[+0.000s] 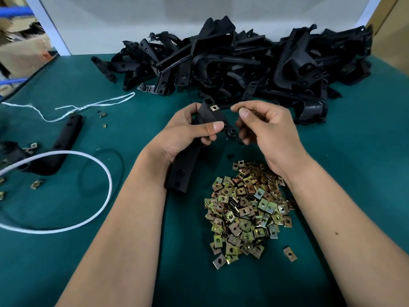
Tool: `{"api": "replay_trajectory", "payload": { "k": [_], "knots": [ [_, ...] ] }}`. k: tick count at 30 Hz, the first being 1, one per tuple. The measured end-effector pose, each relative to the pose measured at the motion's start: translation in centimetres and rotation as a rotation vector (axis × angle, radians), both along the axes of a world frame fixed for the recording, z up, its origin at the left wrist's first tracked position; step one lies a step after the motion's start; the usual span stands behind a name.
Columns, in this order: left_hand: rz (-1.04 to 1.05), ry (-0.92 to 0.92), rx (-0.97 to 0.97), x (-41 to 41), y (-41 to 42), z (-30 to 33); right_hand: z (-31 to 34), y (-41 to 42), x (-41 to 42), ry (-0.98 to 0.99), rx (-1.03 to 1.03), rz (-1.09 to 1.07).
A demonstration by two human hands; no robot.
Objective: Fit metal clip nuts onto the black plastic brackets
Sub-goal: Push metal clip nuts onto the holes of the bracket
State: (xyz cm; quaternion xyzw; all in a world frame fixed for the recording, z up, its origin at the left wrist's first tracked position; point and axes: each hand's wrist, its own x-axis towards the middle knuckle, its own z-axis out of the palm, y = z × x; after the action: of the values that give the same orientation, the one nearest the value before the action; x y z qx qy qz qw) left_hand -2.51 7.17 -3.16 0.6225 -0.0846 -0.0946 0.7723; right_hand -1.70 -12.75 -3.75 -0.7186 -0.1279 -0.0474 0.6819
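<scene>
My left hand [188,131] grips a long black plastic bracket [186,167] above the green table, thumb across its front. One metal clip nut [214,107] sits fitted near the bracket's upper end. My right hand [265,129] hovers just right of that end with its fingers curled; the lower fingers touch the bracket's round tab [231,132], and I see no nut in them. A heap of gold-coloured clip nuts [245,211] lies on the table below my right wrist.
A big pile of black brackets [243,63] fills the back of the green table [354,173]. At the left lie another bracket [64,138], a white cord loop [88,162], white string [88,105] and loose nuts [36,183]. One stray nut [290,254] lies right of the heap.
</scene>
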Motion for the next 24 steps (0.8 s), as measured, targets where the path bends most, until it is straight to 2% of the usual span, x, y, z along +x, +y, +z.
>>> {"api": "replay_trajectory", "payload": {
  "k": [7, 12, 19, 24],
  "knots": [
    [0.036, 0.017, -0.046, -0.14, -0.37, -0.01, 0.3, 0.01, -0.09, 0.152, 0.122, 0.019],
    [0.046, -0.003, -0.03, -0.07, -0.39, -0.08, 0.51, 0.25, -0.42, 0.139, 0.15, 0.002],
    [0.056, -0.038, 0.002, -0.04, -0.52, -0.11, 0.53, 0.59, -0.56, 0.246, 0.159, -0.063],
    [0.057, -0.034, -0.006, -0.06, -0.54, -0.13, 0.77, 0.67, -0.67, 0.253, 0.185, -0.059]
  ]
}}
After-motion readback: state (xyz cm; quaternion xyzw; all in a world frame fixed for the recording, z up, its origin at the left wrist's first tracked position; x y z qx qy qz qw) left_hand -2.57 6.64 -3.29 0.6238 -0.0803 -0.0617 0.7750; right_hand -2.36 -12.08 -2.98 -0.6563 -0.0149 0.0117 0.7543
